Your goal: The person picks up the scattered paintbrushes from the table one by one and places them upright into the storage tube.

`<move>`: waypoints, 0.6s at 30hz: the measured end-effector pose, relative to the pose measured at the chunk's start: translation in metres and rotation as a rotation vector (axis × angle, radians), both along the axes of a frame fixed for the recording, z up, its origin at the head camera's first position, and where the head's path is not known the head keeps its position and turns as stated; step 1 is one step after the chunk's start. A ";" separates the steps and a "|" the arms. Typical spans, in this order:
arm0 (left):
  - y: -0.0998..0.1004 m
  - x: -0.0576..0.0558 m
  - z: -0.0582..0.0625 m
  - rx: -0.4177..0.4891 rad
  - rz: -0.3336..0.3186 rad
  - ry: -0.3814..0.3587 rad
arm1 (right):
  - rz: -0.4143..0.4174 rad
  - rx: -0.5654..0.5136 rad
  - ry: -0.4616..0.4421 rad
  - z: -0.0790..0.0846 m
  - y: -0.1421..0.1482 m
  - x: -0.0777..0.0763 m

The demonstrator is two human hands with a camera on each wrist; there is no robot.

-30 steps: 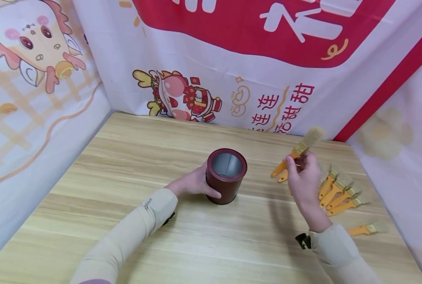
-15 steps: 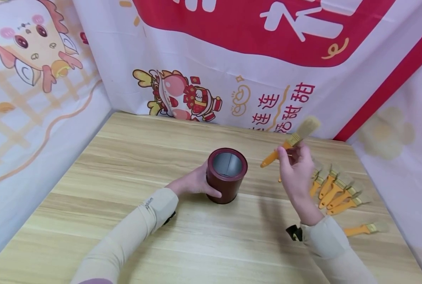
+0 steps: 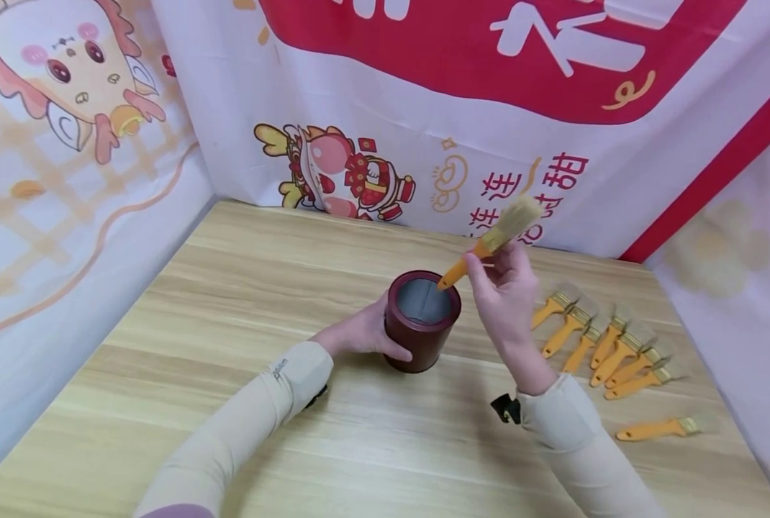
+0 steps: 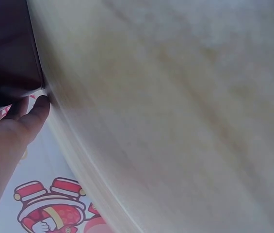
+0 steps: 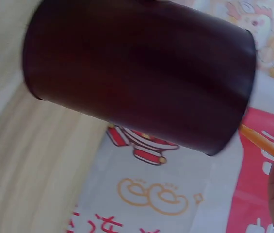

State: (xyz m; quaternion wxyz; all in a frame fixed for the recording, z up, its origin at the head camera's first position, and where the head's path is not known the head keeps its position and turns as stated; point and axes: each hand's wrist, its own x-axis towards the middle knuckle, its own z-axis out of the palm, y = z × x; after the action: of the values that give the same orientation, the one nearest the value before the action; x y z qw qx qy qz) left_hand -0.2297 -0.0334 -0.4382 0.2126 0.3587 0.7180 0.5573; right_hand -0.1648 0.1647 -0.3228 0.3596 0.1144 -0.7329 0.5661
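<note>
A dark red round canister (image 3: 417, 344) stands upright on the wooden table, its top open and its grey inside bare to view. My left hand (image 3: 370, 329) grips its left side, thumb across the front; the far fingers are hidden behind it. In my right hand (image 3: 504, 291) I pinch a paintbrush (image 3: 482, 248) with an orange handle and pale bristles. The bristles point up and away to the right, while the handle's end overlaps the canister's right rim. In the right wrist view the orange handle (image 5: 267, 145) shows at the rim of the canister (image 5: 137, 73).
Several similar paintbrushes (image 3: 621, 352) lie fanned out on the right of the table (image 3: 385, 446). One more paintbrush (image 3: 658, 429) lies apart, nearer the front. A printed red and white cloth (image 3: 359, 93) hangs along the table's back edge.
My right hand has carried the paintbrush leftward from above the other brushes to the canister's rim. My left hand keeps its grip on the canister, which stays in place.
</note>
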 end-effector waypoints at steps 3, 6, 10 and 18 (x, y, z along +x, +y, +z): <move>0.002 0.000 0.001 -0.008 0.003 0.014 | -0.028 0.120 -0.092 -0.008 -0.001 -0.001; 0.002 0.000 0.002 -0.010 0.008 0.019 | -0.053 0.234 -0.165 -0.016 -0.001 -0.002; 0.002 0.001 0.002 -0.010 0.011 0.002 | -0.041 0.345 -0.230 -0.025 -0.005 -0.002; 0.000 0.002 0.001 -0.009 0.009 0.004 | -0.010 0.383 -0.314 -0.039 -0.011 -0.002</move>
State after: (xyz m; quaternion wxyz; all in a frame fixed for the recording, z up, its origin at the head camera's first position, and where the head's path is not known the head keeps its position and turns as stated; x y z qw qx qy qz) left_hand -0.2273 -0.0338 -0.4370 0.2102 0.3554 0.7226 0.5544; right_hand -0.1673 0.1539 -0.3613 0.2157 0.0875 -0.8743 0.4258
